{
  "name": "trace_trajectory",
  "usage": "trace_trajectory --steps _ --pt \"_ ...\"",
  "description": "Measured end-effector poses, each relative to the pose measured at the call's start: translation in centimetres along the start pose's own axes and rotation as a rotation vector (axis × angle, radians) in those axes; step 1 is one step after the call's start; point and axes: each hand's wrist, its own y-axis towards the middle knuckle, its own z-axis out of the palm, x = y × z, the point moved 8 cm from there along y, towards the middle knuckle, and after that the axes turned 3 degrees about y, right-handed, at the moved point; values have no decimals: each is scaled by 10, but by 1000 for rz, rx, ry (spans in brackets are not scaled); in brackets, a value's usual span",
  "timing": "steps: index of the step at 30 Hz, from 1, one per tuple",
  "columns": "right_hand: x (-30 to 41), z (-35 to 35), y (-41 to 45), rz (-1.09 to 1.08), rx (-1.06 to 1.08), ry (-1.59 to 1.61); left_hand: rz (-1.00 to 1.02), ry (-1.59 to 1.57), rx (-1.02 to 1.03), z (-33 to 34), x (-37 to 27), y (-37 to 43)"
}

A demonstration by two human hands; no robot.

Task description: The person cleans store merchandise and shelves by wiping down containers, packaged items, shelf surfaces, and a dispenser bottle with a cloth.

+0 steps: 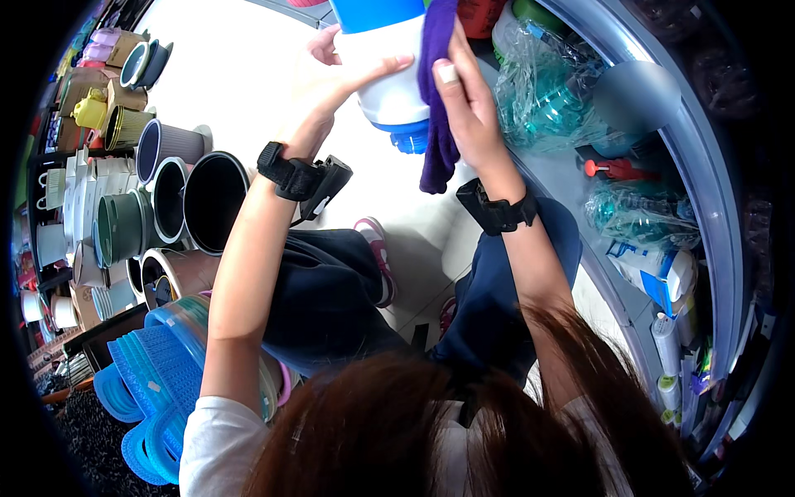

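Note:
A white plastic bottle [391, 74] with a blue cap and a blue label is held upside down or steeply tilted, its cap toward me. My left hand [338, 77] grips it from the left, the thumb lying across its white side. A purple cloth [441, 99] hangs along the bottle's right side. My right hand [469, 93] presses that cloth against the bottle, the thumb on the near side and the fingers partly hidden behind. Both wrists wear black straps with small black devices.
Plastic bins [216, 203] and blue woven-pattern baskets [155, 366] crowd the left. On the right, a metal-edged shelf [714, 205] holds wrapped teal bottles [549, 109], a red-tipped item [615, 168] and packaged goods. My legs and shoes are below, on the tiled floor [422, 267].

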Motion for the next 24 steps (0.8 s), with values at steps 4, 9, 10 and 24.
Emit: trace_trajectory --steps 4,9,10,24 --pt "-37 -15 -12 386 -169 348 77 53 59 6 -15 -4" --pt "-51 -4 -27 774 -203 751 173 49 234 15 -22 -6" --pt "-59 -4 -31 778 -212 730 198 74 262 17 -23 -7" --pt "-60 10 -37 923 -169 863 -14 -46 240 3 -14 1"
